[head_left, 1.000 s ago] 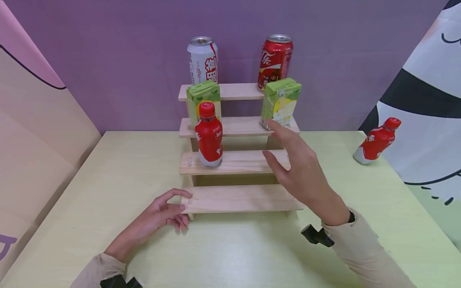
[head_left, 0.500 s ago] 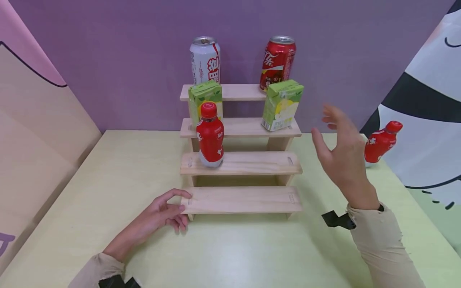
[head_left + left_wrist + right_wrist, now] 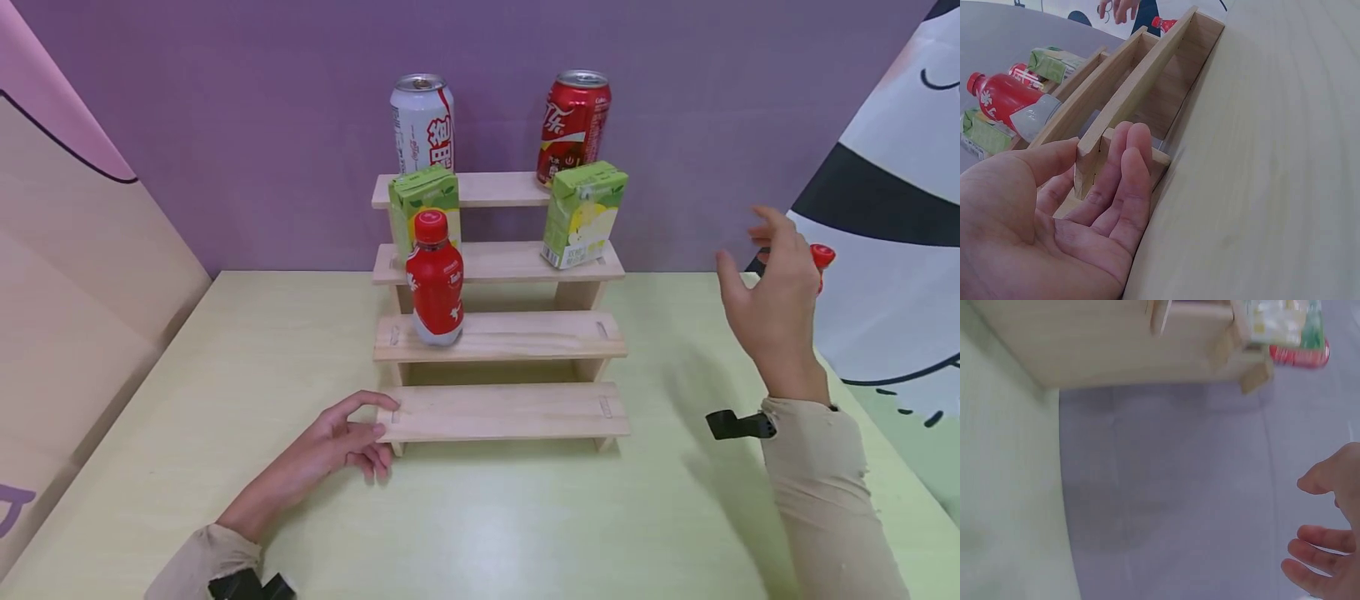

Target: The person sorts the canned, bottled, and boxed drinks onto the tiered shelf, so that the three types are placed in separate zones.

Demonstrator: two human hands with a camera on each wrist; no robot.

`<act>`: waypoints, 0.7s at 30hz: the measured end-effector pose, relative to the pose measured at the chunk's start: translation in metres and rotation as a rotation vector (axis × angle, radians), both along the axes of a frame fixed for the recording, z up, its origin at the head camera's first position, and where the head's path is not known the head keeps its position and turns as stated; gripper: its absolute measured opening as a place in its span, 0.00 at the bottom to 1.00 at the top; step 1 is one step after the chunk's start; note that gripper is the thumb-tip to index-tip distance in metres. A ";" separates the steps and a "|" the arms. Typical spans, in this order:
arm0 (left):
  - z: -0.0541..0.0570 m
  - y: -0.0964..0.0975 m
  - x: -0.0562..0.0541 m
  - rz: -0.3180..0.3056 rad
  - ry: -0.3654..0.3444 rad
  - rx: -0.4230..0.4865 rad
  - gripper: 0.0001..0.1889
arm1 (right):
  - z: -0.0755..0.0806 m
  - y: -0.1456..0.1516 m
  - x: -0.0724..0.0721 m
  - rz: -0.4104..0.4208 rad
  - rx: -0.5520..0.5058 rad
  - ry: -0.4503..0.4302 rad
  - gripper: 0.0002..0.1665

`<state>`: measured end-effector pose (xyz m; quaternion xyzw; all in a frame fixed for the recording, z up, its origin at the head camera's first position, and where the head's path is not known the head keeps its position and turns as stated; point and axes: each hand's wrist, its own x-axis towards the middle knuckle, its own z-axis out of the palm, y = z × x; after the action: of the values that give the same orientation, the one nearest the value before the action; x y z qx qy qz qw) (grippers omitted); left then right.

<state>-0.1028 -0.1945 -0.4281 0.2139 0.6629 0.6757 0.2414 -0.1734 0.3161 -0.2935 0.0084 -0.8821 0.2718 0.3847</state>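
My left hand [image 3: 337, 446] grips the left end of a stepped wooden display rack [image 3: 502, 412] at its lowest step, the fingertips around the corner of the board. In the left wrist view the curled fingers [image 3: 1132, 181] lie beside the rack's leg. My right hand [image 3: 776, 308] is raised at the right, its fingers spread and holding nothing. Behind it a red-capped bottle [image 3: 822, 256] is mostly hidden. Another red bottle [image 3: 435, 287] stands at the left of the second step from the bottom.
Two green juice boxes [image 3: 585, 215] stand on the third step. On the top step are a white can [image 3: 423, 125] and a red can [image 3: 573, 125]. The pale table [image 3: 487, 533] meets a purple backdrop [image 3: 300, 150] behind the rack.
My right hand has moved right, away from the right-hand juice box, to in front of the bottle at the right. The left hand stays on the rack.
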 end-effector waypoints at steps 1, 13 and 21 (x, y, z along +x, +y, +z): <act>0.000 0.000 0.000 0.001 0.001 -0.001 0.19 | -0.001 0.004 -0.001 -0.017 -0.004 -0.009 0.35; 0.000 0.001 0.000 0.010 -0.002 -0.001 0.19 | -0.009 0.057 -0.004 -0.246 -0.137 -0.283 0.43; 0.000 0.001 0.000 0.006 -0.007 0.010 0.20 | -0.024 0.081 -0.012 -0.238 -0.211 -0.351 0.47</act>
<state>-0.1024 -0.1938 -0.4278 0.2108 0.6593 0.6804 0.2408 -0.1856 0.3975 -0.3171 -0.1831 -0.8970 0.3124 0.2535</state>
